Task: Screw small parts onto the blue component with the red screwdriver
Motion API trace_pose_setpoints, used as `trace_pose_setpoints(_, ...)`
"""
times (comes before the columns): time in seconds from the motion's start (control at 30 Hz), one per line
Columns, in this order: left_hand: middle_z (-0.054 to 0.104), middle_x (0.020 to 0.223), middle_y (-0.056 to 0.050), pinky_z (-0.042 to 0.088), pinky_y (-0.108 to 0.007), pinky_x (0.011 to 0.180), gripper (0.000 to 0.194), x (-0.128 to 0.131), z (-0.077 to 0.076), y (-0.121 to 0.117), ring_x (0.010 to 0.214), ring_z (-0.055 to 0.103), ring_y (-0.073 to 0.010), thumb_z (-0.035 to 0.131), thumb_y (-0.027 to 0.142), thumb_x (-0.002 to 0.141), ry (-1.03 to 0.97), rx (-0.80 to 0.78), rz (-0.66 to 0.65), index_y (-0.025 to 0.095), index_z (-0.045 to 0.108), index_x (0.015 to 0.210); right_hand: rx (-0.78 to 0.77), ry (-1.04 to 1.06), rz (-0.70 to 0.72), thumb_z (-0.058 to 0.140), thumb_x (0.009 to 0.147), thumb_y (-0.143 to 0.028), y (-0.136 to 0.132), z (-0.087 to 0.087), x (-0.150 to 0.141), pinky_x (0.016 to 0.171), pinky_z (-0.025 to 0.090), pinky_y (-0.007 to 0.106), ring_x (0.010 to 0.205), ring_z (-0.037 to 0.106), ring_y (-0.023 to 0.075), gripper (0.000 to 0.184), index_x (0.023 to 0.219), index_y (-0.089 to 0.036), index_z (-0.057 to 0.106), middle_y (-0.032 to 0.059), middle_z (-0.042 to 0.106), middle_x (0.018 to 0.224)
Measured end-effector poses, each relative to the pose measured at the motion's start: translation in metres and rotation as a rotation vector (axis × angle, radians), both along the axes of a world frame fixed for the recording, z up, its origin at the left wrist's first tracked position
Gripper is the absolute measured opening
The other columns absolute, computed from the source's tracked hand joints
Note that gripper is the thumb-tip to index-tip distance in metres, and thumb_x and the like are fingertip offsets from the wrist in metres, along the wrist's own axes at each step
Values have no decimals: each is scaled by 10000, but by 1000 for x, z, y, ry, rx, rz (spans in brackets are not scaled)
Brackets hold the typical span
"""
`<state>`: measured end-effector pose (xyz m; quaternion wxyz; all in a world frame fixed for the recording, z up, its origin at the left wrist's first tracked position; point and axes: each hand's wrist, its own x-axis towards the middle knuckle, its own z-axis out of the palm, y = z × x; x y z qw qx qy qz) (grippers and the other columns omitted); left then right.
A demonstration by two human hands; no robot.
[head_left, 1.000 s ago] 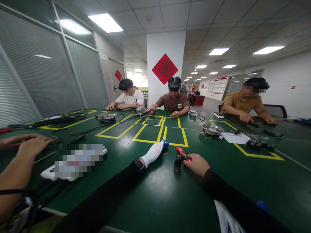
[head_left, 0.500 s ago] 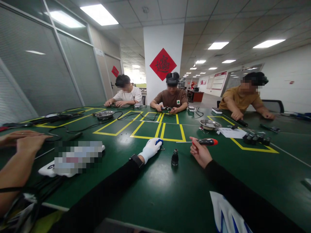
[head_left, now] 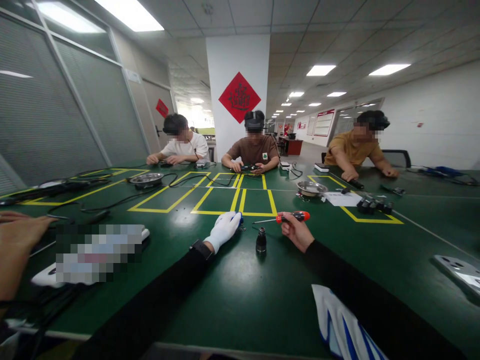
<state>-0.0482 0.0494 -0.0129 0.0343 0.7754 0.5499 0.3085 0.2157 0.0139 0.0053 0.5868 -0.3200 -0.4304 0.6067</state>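
Note:
My left hand (head_left: 224, 232) wears a white glove with blue on its finger side and rests on the green table. Its fingers are curled down, and what they hold is hidden. Small metal bits (head_left: 243, 228) lie by its fingertips. My bare right hand (head_left: 297, 233) grips a screwdriver (head_left: 303, 216) by its red and black handle. The shaft points left, its tip a short way from the gloved fingers. Between my hands, slightly nearer to me, a black tapered cylinder with a metal top (head_left: 261, 241) stands upright.
A white glove with blue stripes (head_left: 343, 322) lies by my right forearm. A white power strip (head_left: 93, 257), partly blurred, and another person's arm (head_left: 22, 240) are at left. Metal bowls (head_left: 312, 188), black parts (head_left: 375, 205), a phone (head_left: 459, 272) and cables lie around. Three people sit opposite.
The view has turned a little to the right. My right hand has brought the screwdriver closer to my left hand, and its fingers now wrap the handle. The gloved hand stays put.

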Motion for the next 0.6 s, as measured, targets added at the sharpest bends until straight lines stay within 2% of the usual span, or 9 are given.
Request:
trace_pose_setpoints(0.17, 647, 1154, -87, 377, -318, 996, 376, -1, 1, -3, 1108, 552, -219, 319, 343, 951, 27, -12, 15, 179, 626, 1093, -29, -20, 22, 663, 760, -402, -4, 3, 3, 416, 274, 197, 425, 400, 58, 312, 961, -165, 639, -10, 581, 572)
trace_pose_setpoints(0.27, 657, 1130, -89, 383, -323, 982, 383, -1, 3, -6, 1089, 561, -225, 313, 350, 952, 42, -12, 35, 176, 631, 1076, -40, 13, 103, 630, 787, -415, -8, 4, 3, 460, 353, 214, 465, 472, 77, 330, 1029, -190, 620, 23, 650, 688)
trace_pose_setpoints(0.33, 664, 1114, -80, 385, -312, 975, 377, -1, 5, -7, 1072, 569, -217, 321, 357, 949, 52, -13, 38, 186, 642, 1043, -51, 46, 192, 601, 810, -422, -10, 4, 2, 542, 423, 238, 557, 551, 103, 351, 1085, -204, 603, 42, 673, 784)
trace_pose_setpoints(0.43, 687, 1033, -64, 401, -300, 944, 416, 1, 9, -10, 1000, 593, -206, 295, 381, 953, 63, -19, 39, 198, 667, 921, -69, 63, 290, 580, 826, -421, -11, 4, 2, 645, 461, 266, 691, 613, 134, 377, 1136, -207, 584, 68, 681, 886)
trace_pose_setpoints(0.53, 693, 978, -70, 400, -319, 939, 424, 1, 12, -12, 971, 601, -218, 298, 378, 949, 69, -20, 56, 193, 668, 852, -75, 52, 294, 584, 822, -417, -10, 4, 2, 663, 463, 273, 705, 620, 139, 372, 1129, -205, 585, 74, 683, 888)
trace_pose_setpoints(0.6, 684, 1029, -79, 379, -331, 968, 361, 1, 13, -14, 1018, 586, -231, 342, 353, 936, 76, -14, 66, 193, 664, 907, -73, 53, 285, 577, 825, -418, -9, 3, 2, 662, 462, 276, 690, 616, 139, 365, 1120, -202, 588, 71, 682, 865)
